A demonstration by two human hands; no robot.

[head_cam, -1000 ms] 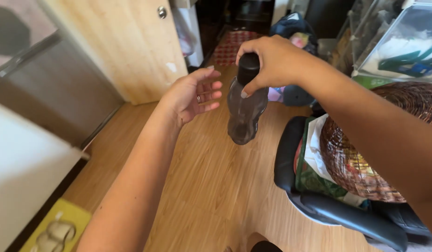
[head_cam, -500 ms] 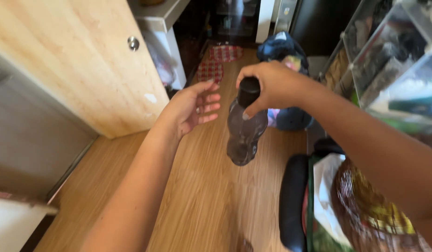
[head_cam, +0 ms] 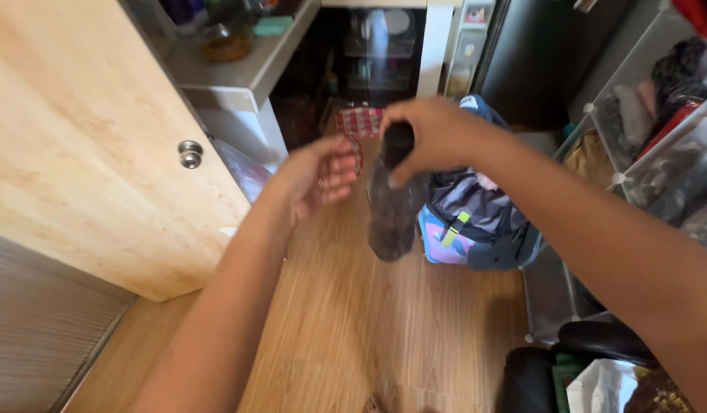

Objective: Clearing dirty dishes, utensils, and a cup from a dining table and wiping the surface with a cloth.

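Holding a dark bottle by its black cap — right hand clamped over the top, fingers wrapped round the cap, body of the bottle hanging free below, well above the wood floor. Left hand spread open just left of the bottle, palm turned toward it, fingers loose, not touching, holding nothing; a ring visible on one finger.

Compared with a second ago: same grip, same gap between open palm and bottle, but the whole view swung upward and farther into the room. Wicker basket and most of the black chair gone from the right, only a corner of the chair left at the near right. Newly in view behind the bottle — a blue and grey bag on the floor, a red checked mat beyond, a pale counter at far left, wire shelving with clothes at far right. Light wooden cabinet door with a round metal knob now filling the near left.

Judging by that shift, bottle being carried forward through the room rather than worked on; cap apparently closed, though blur hides the seam.
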